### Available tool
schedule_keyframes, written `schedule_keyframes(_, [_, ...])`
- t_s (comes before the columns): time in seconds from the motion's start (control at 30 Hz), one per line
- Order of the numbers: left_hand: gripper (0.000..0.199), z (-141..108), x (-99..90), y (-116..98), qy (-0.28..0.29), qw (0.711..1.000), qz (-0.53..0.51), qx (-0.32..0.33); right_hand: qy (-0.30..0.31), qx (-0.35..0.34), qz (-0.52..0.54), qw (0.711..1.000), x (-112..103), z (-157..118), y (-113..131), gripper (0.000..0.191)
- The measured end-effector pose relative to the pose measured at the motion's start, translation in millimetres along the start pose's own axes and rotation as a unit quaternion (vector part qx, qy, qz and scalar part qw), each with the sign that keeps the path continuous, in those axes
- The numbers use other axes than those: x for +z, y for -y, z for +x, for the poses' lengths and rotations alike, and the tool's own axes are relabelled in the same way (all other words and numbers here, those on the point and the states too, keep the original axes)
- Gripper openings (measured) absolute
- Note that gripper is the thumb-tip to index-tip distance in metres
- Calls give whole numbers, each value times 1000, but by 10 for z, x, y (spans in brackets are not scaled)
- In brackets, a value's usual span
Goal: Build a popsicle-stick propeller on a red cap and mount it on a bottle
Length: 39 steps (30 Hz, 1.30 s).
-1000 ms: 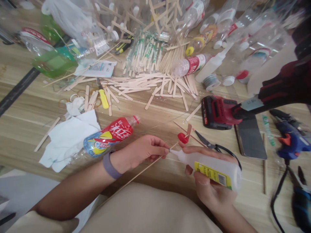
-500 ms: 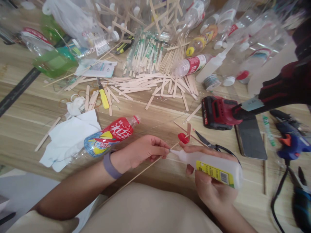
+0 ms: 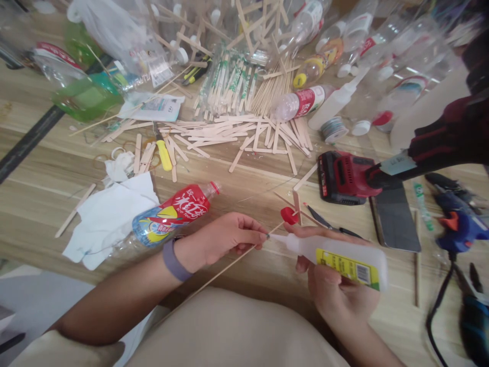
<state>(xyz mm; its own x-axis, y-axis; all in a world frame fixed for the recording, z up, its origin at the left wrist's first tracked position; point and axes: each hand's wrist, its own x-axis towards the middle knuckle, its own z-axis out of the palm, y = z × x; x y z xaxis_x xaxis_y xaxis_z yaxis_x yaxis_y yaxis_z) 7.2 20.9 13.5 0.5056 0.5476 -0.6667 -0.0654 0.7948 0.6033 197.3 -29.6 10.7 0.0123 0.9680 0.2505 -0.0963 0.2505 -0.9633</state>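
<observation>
Left hand (image 3: 225, 239): your grip is closed, thumb against fingers, pinching a thin stick (image 3: 219, 272). The stick slants from near your clothing up past the fingertips, its far end meeting a red cap (image 3: 289, 215); cannot tell how the two are joined. A small wooden strip (image 3: 297, 204) stands just beside the cap. Purple band (image 3: 174, 260) on your left wrist.

Right hand (image 3: 330, 298): your grip is wrapped around a white squeeze bottle (image 3: 351, 262), held tilted, yellow label facing up. Its narrow nozzle points at the left fingertips and ends right by the stick; too small to tell whether it touches.

Just beyond the right hand, scissors (image 3: 319, 215) lie partly hidden behind it. A phone (image 3: 395, 216) lies right of them, near the red and black drill (image 3: 347, 176). Farther right, a blue glue gun (image 3: 462, 227), with pliers (image 3: 476, 306) nearer you.

Left of your left hand, an iced tea bottle (image 3: 175, 214) lies on its side, white cloth (image 3: 110, 219) next to it. Yellow-handled screwdriver (image 3: 163, 153) beyond, near a spread of flat wooden sticks (image 3: 217, 130). Clear plastic bottles crowd the back of the wood-grain surface (image 3: 49, 199).
</observation>
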Motion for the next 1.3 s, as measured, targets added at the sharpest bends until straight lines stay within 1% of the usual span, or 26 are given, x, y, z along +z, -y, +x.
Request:
schedule_keyframes(0.13, [8,2,-1,2,5,1000,-9,6,-1,-3,11,1000,5,4,-19,32])
schedule_keyframes(0.37, [6,-14,13,-21,-6,1000,-13,-5,-2,2,-36,999,16,24,10,26])
schedule_keyframes(0.6, [7,8,-9,7,9,1000,-4,9,-3,-3,-46,999,15,32,10,27])
schedule_keyframes(0.77, [6,6,-6,9,5,1000,-2,7,5,5,-68,998,21,49,37,26])
schedule_keyframes(1.03, [4,-2,2,-8,0,1000,-10,-5,17,-9,-38,999,14,23,11,29])
schedule_keyframes(1.2, [5,-6,10,-1,-3,1000,-3,3,34,-30,-25,999,5,9,-6,33])
schedule_keyframes(1.3, [6,0,15,4,-7,1000,0,3,39,-33,-28,998,7,13,8,32])
